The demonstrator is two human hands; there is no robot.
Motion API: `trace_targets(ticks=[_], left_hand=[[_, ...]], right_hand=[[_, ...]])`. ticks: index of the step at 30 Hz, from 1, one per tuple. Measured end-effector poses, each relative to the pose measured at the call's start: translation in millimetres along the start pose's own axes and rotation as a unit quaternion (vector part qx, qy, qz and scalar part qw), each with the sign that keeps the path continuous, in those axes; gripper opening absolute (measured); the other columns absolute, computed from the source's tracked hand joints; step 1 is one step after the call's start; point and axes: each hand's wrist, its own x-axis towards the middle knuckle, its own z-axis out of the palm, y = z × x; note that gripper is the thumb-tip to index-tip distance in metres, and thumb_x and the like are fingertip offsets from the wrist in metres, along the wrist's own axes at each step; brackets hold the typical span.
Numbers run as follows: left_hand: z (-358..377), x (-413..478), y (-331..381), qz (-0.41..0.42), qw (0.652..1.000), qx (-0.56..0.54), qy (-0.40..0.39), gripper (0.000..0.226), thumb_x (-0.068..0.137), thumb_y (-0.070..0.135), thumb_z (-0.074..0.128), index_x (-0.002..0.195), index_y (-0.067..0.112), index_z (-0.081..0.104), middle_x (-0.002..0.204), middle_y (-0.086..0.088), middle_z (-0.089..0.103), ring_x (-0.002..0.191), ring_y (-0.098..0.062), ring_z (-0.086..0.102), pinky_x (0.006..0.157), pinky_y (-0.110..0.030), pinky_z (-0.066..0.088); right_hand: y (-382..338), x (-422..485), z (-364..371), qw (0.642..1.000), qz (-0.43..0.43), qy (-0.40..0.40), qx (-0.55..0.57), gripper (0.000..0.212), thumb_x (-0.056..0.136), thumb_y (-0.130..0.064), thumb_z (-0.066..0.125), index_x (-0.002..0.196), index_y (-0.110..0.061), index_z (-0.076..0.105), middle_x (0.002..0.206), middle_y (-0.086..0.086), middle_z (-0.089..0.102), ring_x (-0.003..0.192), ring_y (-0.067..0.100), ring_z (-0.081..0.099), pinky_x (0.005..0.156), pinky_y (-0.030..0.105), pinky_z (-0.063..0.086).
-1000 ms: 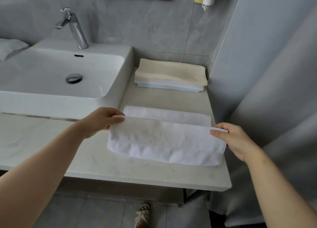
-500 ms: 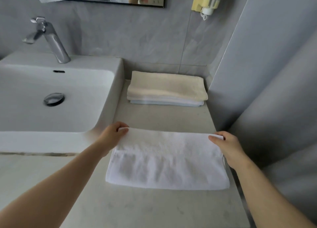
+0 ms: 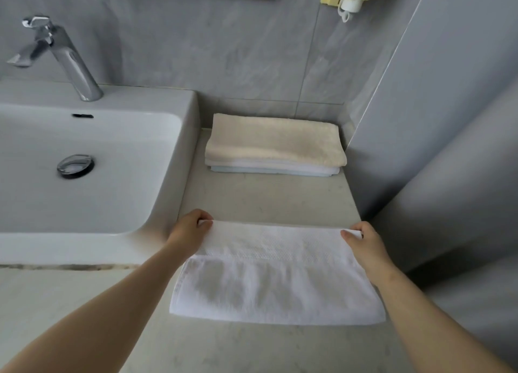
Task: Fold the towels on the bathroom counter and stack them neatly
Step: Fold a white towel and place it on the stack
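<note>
We pinch the just-folded white towel's (image 3: 277,283) far corners, left grip (image 3: 190,228) and right grip (image 3: 364,239); stacking it probably comes next.

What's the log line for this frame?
left hand: pinches white towel, far left corner | right hand: pinches far right corner | towel stack: behind, untouched

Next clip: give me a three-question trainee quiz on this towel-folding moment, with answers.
1. True or false: the white towel already lies on the stack by the wall.
2. The stack's top towel is: A cream, B blue, C grey.
3. Fill in: the left hand and right hand each pinch a ___ corner of the white towel.
Key: 1 false, it lies on the counter, nearer the person; 2 A; 3 far.
</note>
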Motion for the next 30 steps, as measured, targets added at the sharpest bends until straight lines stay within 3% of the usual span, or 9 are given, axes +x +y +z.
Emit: trace_targets(ticks=[8,17,21,24,27,29,30], left_hand=[[4,3,1,0.04,0.999,0.032,0.009,0.011,0.093,0.007,0.047,0.086,0.011,0.055,0.079,-0.001,0.054,0.069,-0.014,0.046,0.057,-0.021,0.036],[10,8,-1,0.043,0.993,0.1,0.039,0.011,0.094,0.012,0.047,0.087,0.016,0.055,0.092,-0.007,0.059,0.078,-0.022,0.054,0.055,-0.026,0.035],[18,2,0,0.02,0.983,0.171,0.063,0.015,0.095,0.02,0.043,0.1,0.017,0.057,0.107,-0.007,0.053,0.088,-0.026,0.054,0.068,-0.028,0.041],[25,-9,9,0.002,0.96,0.255,0.113,0.023,0.094,0.017,0.043,0.114,0.018,0.055,0.124,-0.006,0.047,0.108,-0.029,0.049,0.082,-0.036,0.042],[49,-20,19,0.152,0.926,0.306,0.164,0.04,0.077,-0.001,0.053,0.113,0.013,0.064,0.127,-0.013,0.057,0.12,-0.037,0.051,0.097,-0.048,0.04],[70,-35,29,0.253,0.91,0.313,0.099,0.045,0.076,0.01,0.043,0.114,0.014,0.067,0.125,-0.01,0.062,0.123,-0.034,0.052,0.105,-0.045,0.032],[78,-45,35,0.249,0.912,0.324,0.035,0.053,0.08,0.019,0.032,0.124,0.016,0.061,0.134,-0.007,0.055,0.132,-0.03,0.041,0.11,-0.042,0.022]], right_hand=[[5,1,-1,0.996,-0.05,-0.005,-0.072,0.012,0.095,-0.019,0.052,0.095,-0.009,0.046,0.085,0.007,0.051,0.077,0.021,0.047,0.063,0.029,0.035],[2,6,6,0.986,-0.069,0.023,-0.149,0.013,0.099,-0.027,0.044,0.096,-0.014,0.041,0.092,0.009,0.054,0.083,0.031,0.052,0.069,0.036,0.042],[4,5,11,0.976,-0.059,0.035,-0.206,0.01,0.097,-0.025,0.047,0.103,-0.017,0.046,0.103,0.008,0.055,0.088,0.031,0.053,0.069,0.033,0.042],[2,-1,21,0.94,-0.102,0.14,-0.293,0.032,0.084,-0.01,0.065,0.115,-0.01,0.058,0.121,0.017,0.052,0.102,0.039,0.052,0.081,0.042,0.043],[-13,-17,53,0.904,-0.249,0.18,-0.297,0.039,0.072,-0.004,0.072,0.11,-0.01,0.066,0.123,0.017,0.059,0.106,0.039,0.056,0.084,0.049,0.047],[-17,-33,86,0.886,-0.33,0.093,-0.313,0.034,0.081,-0.019,0.055,0.113,-0.014,0.064,0.125,0.009,0.061,0.112,0.031,0.058,0.091,0.042,0.045],[-16,-41,100,0.88,-0.336,0.037,-0.332,0.038,0.083,-0.027,0.046,0.115,-0.017,0.064,0.125,0.005,0.062,0.113,0.027,0.059,0.094,0.04,0.039]])
